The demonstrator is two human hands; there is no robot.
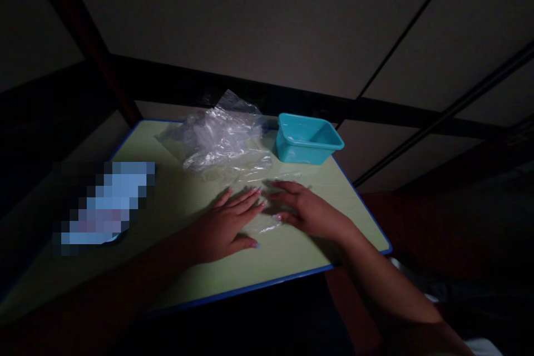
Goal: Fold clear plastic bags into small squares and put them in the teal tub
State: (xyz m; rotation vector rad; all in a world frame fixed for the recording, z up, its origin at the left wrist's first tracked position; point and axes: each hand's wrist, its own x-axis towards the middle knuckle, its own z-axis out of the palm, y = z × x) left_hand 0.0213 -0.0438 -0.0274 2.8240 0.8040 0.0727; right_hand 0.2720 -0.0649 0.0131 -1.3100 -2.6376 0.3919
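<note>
My left hand [227, 225] lies flat with its fingers spread, palm down, over a thin clear plastic bag [269, 228] on the table. To its right, my right hand [306, 208] rests at the same piece of plastic, fingers apart and slightly bent. Most of this bag is hidden under both hands, and its outline is hard to make out. Just beyond the hands sits a crumpled heap of clear plastic bags [225, 139]. A turquoise plastic tub [306, 154] stands upright to the right of that heap.
The small pale-yellow table [175, 178] has a blue edge. A pixelated bright object [110, 200] lies at its left side. Light panels [250, 22] with dark strips rise behind the table. The surroundings are dim.
</note>
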